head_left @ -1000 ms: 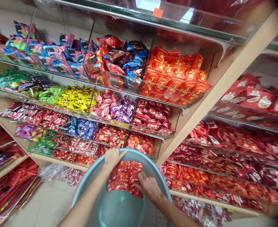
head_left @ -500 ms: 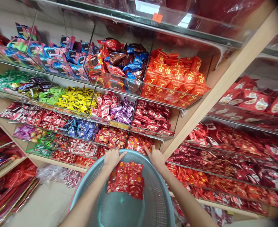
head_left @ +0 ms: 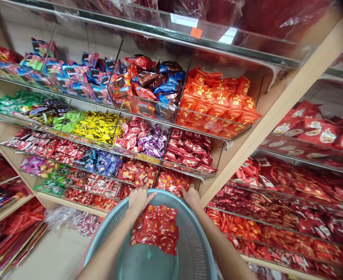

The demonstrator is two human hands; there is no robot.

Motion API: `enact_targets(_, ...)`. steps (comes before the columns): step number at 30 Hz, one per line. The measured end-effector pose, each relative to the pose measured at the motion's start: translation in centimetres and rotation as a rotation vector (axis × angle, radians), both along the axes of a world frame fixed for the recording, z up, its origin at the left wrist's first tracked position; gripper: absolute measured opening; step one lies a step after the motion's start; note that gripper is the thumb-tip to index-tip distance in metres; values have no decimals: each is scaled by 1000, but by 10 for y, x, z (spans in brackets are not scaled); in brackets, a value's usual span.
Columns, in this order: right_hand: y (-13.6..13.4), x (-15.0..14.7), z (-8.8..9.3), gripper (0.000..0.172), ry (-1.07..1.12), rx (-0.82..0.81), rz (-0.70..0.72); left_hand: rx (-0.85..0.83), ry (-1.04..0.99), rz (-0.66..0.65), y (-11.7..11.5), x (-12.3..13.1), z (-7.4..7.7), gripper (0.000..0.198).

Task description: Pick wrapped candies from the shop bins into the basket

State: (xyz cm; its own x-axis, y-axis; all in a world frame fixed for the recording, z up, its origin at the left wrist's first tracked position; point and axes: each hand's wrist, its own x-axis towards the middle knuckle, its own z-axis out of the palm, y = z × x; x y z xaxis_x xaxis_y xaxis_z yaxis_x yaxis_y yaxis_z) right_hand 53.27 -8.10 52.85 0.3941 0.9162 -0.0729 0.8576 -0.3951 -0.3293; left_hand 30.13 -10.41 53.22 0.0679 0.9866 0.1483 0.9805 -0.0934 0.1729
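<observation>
Compartmented shelving point(head_left: 254, 136) of wrapped sweets point(head_left: 98, 128) marks a shop.

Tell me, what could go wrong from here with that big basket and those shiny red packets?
The left hand grips the far rim of the basket; if that grip slips, the basket could tilt.

The red packets inside lie bunched toward the far side, so they might slide if it tips.

The right hand is beside the heaped shelf packets, so a careless tug could drag neighbouring ones out.

Basket point(head_left: 193, 233) — plastic; packets point(head_left: 155, 227) inside — glossy film.
</observation>
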Motion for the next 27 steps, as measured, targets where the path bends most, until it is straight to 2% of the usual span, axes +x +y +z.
enact_targets(4,4,2,-2,48,21,-10,-17,20,8,-14,1,-1,-2,64)
enact_targets(8,6,2,-3,41,23,-23,-1,31,13,-17,1,-1,-2,64)
enact_targets(18,3,8,-14,41,64,19,19,-13,-10,2,-2,1,6,67)
enact_targets(22,3,7,-18,47,169,100,36,-20,3,12,-3,2,8,68)
enact_targets(27,-2,4,-17,41,374,212,81,17,21,0,-1,1,2,71)
